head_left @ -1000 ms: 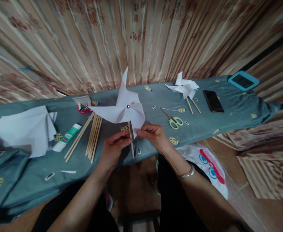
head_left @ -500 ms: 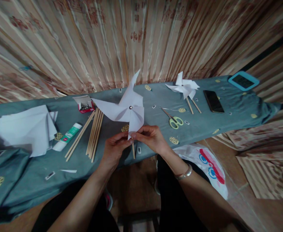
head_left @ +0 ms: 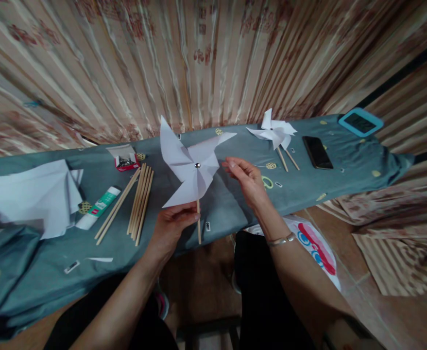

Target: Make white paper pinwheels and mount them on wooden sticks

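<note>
Before the curtain (head_left: 198,82), the worktop (head_left: 308,192) bears, left to right, paper sheets (head_left: 34,197), a glue stick (head_left: 98,208), dowels (head_left: 140,204) before a pin box (head_left: 127,163), scissors (head_left: 270,180) with two pinwheels (head_left: 278,131) behind, a phone (head_left: 317,152) and a digital clock (head_left: 361,121), the held pinwheel (head_left: 198,172) above, between dowels and scissors.

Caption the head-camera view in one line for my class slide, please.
The left hand holds a white paper pinwheel by its wooden stick, the right hand close beside it.

Likely a home: pleated curtain (head_left: 184,73) (reddish print), cloth-covered table (head_left: 359,170), tiled floor (head_left: 399,313).
</note>
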The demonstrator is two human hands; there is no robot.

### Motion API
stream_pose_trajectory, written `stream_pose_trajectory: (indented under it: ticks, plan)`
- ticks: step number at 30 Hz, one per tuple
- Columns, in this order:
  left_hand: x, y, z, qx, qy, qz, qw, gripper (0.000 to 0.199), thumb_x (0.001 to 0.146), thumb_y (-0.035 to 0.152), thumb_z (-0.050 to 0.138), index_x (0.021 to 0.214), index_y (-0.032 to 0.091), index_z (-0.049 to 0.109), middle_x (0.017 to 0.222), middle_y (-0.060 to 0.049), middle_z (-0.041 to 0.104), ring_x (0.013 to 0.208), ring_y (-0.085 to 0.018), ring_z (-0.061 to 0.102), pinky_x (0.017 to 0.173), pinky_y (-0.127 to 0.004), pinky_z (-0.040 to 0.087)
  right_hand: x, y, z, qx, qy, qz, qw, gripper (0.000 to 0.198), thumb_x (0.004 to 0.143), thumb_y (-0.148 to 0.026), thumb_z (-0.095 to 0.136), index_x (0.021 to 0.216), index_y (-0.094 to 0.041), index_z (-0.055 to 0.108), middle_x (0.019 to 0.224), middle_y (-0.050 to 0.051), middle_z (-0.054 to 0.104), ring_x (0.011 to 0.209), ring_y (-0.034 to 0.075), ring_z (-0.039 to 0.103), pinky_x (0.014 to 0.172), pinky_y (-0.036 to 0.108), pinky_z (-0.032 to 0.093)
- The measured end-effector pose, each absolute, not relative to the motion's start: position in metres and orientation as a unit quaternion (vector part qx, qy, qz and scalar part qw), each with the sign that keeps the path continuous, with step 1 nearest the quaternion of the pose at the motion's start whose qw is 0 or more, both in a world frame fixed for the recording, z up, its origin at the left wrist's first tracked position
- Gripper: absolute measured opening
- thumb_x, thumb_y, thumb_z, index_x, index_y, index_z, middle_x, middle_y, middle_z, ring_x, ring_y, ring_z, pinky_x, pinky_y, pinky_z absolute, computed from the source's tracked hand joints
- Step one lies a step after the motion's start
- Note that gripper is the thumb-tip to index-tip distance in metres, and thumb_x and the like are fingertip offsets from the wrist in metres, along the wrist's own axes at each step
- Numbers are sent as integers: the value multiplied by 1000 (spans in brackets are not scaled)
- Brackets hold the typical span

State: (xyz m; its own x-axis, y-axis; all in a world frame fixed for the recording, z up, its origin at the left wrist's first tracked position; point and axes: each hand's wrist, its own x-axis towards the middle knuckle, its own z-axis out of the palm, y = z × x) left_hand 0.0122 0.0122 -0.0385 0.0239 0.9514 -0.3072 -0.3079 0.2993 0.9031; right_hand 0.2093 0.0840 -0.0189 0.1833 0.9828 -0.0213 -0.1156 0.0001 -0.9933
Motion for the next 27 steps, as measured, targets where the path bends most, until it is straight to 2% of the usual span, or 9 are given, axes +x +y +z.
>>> stream_pose_trajectory:
  ticks: [5, 8, 12, 17, 20, 27]
  plan:
    - [10, 12, -39, 322, 496, 486, 643, 28, 50, 22, 87, 77, 21, 78, 77, -2, 76, 72, -15, 66, 76, -29, 51, 202, 83, -17, -483, -443, 528, 540, 43, 60, -57, 82, 89, -25, 74, 96, 2, 75, 95, 17, 66, 89, 30, 50]
    - [9, 12, -38, 326, 502, 481, 641, 28, 50, 22, 86, 77, 21, 78, 79, -3, 76, 73, -16, 66, 77, -30, 51, 196, 80, -15, -435, -459, 575, 519, 40, 58, -50, 85, 88, -26, 74, 97, 0, 75, 97, 17, 66, 91, 30, 50]
    - [8, 12, -36, 330, 499, 487, 636, 26, 50, 23, 86, 75, 21, 78, 76, -3, 75, 72, -16, 65, 75, -29, 51, 187, 75, -14, -408, -472, 629, 464, 40, 54, -47, 88, 84, -24, 74, 83, -1, 74, 82, 16, 65, 81, 29, 51]
    - [9, 11, -35, 316, 503, 491, 637, 28, 48, 22, 87, 75, 20, 78, 76, -3, 75, 70, -16, 65, 75, -29, 51, 183, 71, -18, -435, -477, 622, 443, 36, 58, -53, 84, 68, -21, 71, 67, -3, 68, 65, 11, 58, 65, 24, 46]
    - [8, 12, -35, 313, 503, 497, 634, 29, 48, 21, 87, 75, 20, 78, 76, -3, 75, 70, -16, 65, 74, -29, 51, 185, 70, -19, -461, -480, 602, 442, 40, 58, -57, 83, 58, -20, 66, 59, -4, 61, 59, 10, 52, 58, 24, 41]
    - [8, 12, -37, 316, 506, 499, 629, 29, 48, 21, 87, 76, 20, 78, 76, -3, 76, 70, -16, 66, 74, -30, 52, 190, 68, -18, -467, -478, 592, 451, 43, 61, -57, 81, 54, -19, 63, 55, -4, 56, 56, 9, 47, 55, 24, 37]
